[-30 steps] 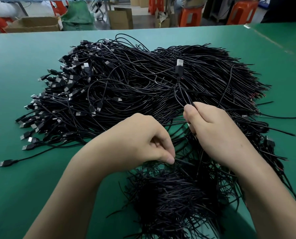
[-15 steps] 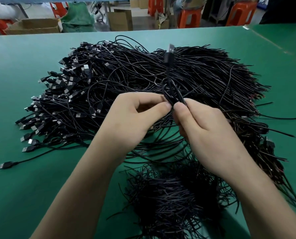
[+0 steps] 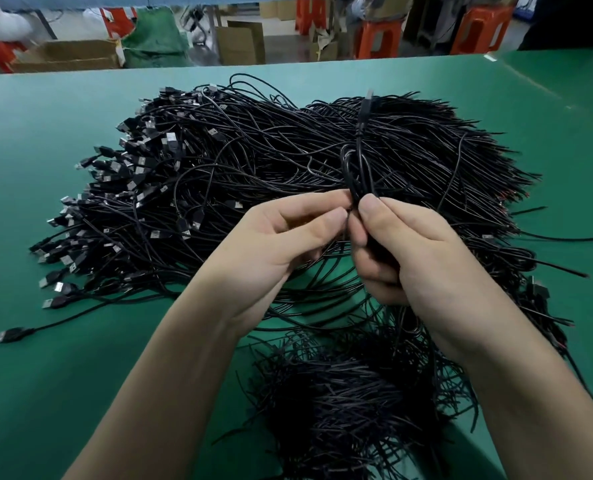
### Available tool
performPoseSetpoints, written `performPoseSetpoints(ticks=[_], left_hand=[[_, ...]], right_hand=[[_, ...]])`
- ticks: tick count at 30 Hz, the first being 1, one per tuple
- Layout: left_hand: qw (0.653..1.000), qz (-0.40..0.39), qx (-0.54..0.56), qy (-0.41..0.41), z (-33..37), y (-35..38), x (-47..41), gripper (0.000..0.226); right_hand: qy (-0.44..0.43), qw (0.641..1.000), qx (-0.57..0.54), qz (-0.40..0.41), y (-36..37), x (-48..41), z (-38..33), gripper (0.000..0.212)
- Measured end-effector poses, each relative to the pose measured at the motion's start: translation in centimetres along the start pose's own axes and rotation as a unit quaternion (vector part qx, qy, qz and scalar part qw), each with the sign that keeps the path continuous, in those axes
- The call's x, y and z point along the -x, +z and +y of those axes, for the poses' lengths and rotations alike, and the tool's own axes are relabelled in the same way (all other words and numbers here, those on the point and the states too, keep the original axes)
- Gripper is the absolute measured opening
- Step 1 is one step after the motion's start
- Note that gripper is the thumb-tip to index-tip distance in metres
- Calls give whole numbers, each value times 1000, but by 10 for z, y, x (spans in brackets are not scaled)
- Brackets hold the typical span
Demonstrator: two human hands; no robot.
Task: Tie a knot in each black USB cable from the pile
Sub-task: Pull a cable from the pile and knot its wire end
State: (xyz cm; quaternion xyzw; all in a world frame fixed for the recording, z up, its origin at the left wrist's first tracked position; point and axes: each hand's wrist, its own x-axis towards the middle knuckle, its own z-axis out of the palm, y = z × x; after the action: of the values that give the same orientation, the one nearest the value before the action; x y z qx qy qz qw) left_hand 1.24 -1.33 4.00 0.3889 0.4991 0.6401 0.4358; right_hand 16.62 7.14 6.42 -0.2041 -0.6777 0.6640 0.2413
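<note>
1. The pile (image 3: 239, 157) of black USB cables spreads over the middle of the green desk (image 3: 39, 140), with most of its plugs bunched along the pile's left edge.
2. My left hand (image 3: 281, 237) is above the pile's near edge, with its fingers curled and the thumb and forefinger pinching one cable (image 3: 356, 157).
3. My right hand (image 3: 412, 251) is close against the left one, and its thumb and curled fingers grip the same cable.
4. That cable rises from between my hands in a narrow loop over the pile's centre. Its plug (image 3: 367, 103) sticks up above the loop, toward the pile's far edge.
5. A smaller heap (image 3: 340, 410) of black cables lies on the near side of the pile, between my forearms and touching the pile.
6. One stray plug (image 3: 11, 335) lies off the pile's near-left corner, and its wire leads back into the pile.
7. Beyond the pile's far side, past the desk edge, stand a cardboard box (image 3: 66, 55) and orange stools (image 3: 378, 38).
</note>
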Motion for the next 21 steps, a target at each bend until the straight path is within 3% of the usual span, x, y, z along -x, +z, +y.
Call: performPoseSetpoints(ticks=[3, 14, 21], left_hand=[[1000, -9, 10, 20, -2, 2, 0, 12], [999, -51, 11, 17, -5, 7, 1, 20], [998, -37, 7, 41, -6, 16, 0, 26]], right_hand=[[13, 998, -41, -40, 3, 3, -2, 39], [63, 986, -36, -151, -13, 5, -3, 38], [111, 974, -111, -165, -17, 3, 1, 37]])
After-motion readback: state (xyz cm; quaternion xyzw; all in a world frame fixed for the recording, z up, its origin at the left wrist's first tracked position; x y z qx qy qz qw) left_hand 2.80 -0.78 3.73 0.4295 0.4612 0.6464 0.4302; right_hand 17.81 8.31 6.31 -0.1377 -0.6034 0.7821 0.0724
